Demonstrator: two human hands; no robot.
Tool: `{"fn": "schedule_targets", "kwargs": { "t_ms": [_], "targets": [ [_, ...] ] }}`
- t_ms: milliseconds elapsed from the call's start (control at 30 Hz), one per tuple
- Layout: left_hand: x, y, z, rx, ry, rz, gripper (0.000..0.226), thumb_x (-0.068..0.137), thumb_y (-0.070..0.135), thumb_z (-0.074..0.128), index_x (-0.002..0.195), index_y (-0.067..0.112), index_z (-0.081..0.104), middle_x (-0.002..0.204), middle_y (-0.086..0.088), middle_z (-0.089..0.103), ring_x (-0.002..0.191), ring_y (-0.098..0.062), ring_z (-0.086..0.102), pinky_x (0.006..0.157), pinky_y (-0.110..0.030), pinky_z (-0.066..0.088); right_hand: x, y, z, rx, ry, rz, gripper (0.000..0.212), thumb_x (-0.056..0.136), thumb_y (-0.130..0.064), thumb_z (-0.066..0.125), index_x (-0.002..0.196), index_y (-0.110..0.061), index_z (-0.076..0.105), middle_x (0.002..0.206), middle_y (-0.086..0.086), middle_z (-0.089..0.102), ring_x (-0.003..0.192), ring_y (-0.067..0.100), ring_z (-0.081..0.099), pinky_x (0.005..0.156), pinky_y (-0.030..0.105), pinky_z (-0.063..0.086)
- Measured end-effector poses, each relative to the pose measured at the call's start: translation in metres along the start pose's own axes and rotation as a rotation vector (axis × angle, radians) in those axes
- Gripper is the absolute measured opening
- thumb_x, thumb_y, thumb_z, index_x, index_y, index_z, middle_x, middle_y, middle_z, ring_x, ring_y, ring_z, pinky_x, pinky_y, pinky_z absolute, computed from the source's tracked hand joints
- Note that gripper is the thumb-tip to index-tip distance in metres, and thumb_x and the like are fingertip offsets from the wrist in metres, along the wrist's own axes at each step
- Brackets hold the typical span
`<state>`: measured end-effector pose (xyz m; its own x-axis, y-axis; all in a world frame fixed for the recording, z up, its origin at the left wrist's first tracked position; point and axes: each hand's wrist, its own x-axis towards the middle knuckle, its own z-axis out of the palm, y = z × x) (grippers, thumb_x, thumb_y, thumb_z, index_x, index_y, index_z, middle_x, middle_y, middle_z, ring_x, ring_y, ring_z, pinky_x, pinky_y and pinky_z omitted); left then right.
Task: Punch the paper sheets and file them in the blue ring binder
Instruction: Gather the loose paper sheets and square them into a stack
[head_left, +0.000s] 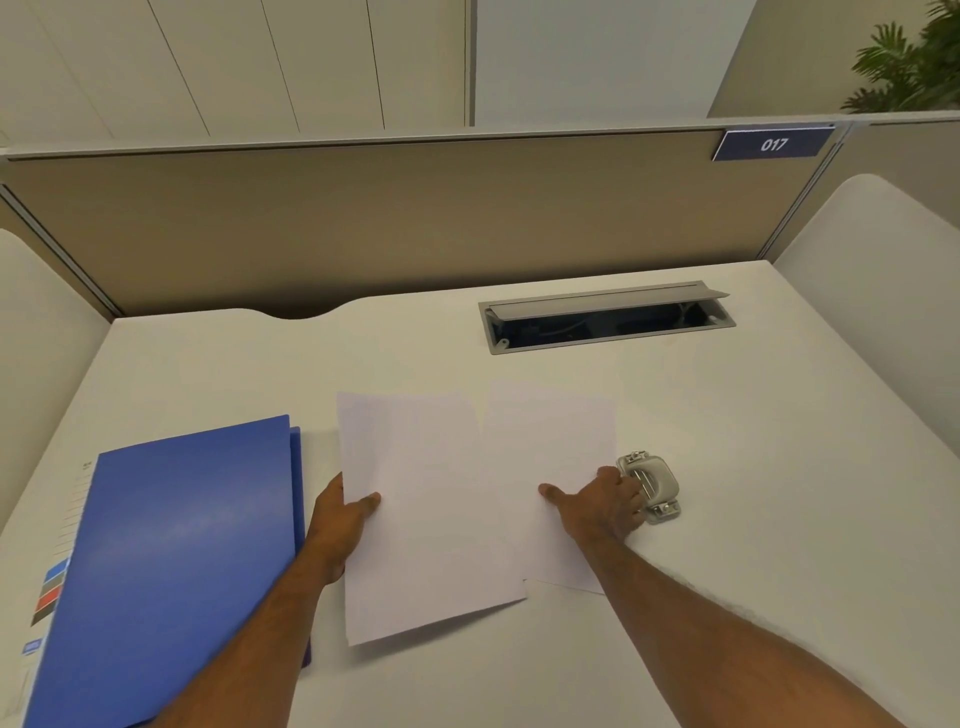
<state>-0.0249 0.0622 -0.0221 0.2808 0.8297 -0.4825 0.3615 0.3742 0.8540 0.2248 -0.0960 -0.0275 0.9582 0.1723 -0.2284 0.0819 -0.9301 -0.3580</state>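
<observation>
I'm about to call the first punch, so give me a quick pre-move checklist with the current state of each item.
1. Hole punch within reach: ok, right hand touches it.
2. Sheet in the punch slot: not ok, right paper sheet lies flat beside it.
3. Left paper sheet secured: ok, left hand grips its edge.
4. Sheets stacked together: not ok, they only overlap.
5. Blue ring binder open: not ok, closed.
6. Rings usable: cannot tell.
</observation>
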Motion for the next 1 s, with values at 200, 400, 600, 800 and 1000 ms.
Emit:
{"fn": "schedule_targets", "kwargs": {
  "t_ms": [200, 400, 600, 800, 1000],
  "targets": [
    [0.000, -0.001, 0.000, 0.020, -0.001, 0.008, 0.047, 0.094, 0.014, 0.056, 0.138, 0.013, 0.041, 0.134, -0.011, 0.054, 0.116, -0.031, 0.054, 0.100, -0.047, 0.045, -0.008, 0.010, -0.002, 0.016, 0.037, 0.193, 0.109, 0.047, -0.066, 0.082, 0.125, -0.001, 0.042, 0.130, 0.018, 0.044, 0.120, 0.035, 0.044, 0.094, 0.044, 0.040],
    [0.000, -0.005, 0.000, 0.041, 0.005, 0.004, 0.046, 0.095, 0.014, 0.055, 0.138, 0.012, 0.041, 0.133, -0.012, 0.054, 0.116, -0.032, 0.053, 0.098, -0.046, 0.045, -0.002, 0.000, -0.007, 0.044, -0.040, 0.236, 0.102, 0.049, -0.058, 0.086, 0.126, -0.005, 0.046, 0.132, 0.018, 0.047, 0.122, 0.034, 0.045, 0.096, 0.044, 0.039],
    [0.000, -0.008, -0.002, 0.038, 0.006, -0.004, 0.046, 0.094, 0.014, 0.056, 0.138, 0.013, 0.042, 0.133, -0.012, 0.055, 0.116, -0.032, 0.054, 0.098, -0.046, 0.046, 0.003, -0.002, -0.026, 0.315, -0.115, -0.040, 0.056, 0.078, -0.021, 0.075, 0.125, -0.011, 0.045, 0.119, 0.016, 0.064, 0.110, 0.034, 0.062, 0.088, 0.038, 0.046],
    [0.001, -0.007, -0.001, 0.031, 0.004, -0.010, 0.046, 0.095, 0.014, 0.054, 0.139, 0.013, 0.041, 0.134, -0.012, 0.054, 0.117, -0.033, 0.053, 0.100, -0.048, 0.045, 0.029, -0.027, -0.078, 0.327, 0.013, -0.344, 0.027, 0.089, -0.014, 0.059, 0.116, -0.014, 0.064, 0.109, 0.012, 0.071, 0.100, 0.032, 0.066, 0.088, 0.035, 0.049],
    [0.000, -0.008, 0.007, 0.032, 0.008, -0.012, 0.045, 0.095, 0.014, 0.054, 0.139, 0.011, 0.041, 0.134, -0.012, 0.054, 0.119, -0.034, 0.053, 0.103, -0.049, 0.043, 0.050, -0.040, -0.124, 0.438, 0.119, -0.442, 0.023, 0.090, -0.014, 0.061, 0.111, -0.007, 0.067, 0.102, 0.010, 0.070, 0.086, 0.023, 0.062, 0.081, 0.029, 0.045]
  ]
}}
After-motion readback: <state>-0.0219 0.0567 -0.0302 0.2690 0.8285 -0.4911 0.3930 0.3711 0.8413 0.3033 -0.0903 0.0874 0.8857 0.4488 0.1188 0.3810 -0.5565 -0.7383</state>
